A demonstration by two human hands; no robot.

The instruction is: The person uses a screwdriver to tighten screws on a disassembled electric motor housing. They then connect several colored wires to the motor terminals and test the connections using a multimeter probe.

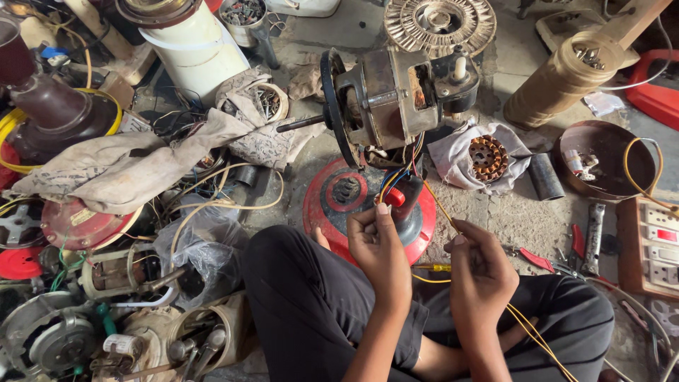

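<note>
A table-fan motor (385,99) with a bare shaft stands on a round red base (332,201) in front of me. A bundle of coloured wires (396,180) hangs from the motor down to the base. My left hand (378,244) pinches the ends of these wires just below the motor. My right hand (481,269) grips a thin yellow wire (440,209) that runs up to the motor and trails down over my right leg. I sit cross-legged in dark trousers close behind the base.
Left of me lie a grey cloth (127,166), old motors and fan parts (64,325) and a white cylinder (198,42). A copper-wound stator (488,157) rests on a white cloth at right. Pliers (576,244), a round brown bowl (601,159) and a switchboard (654,247) sit at far right.
</note>
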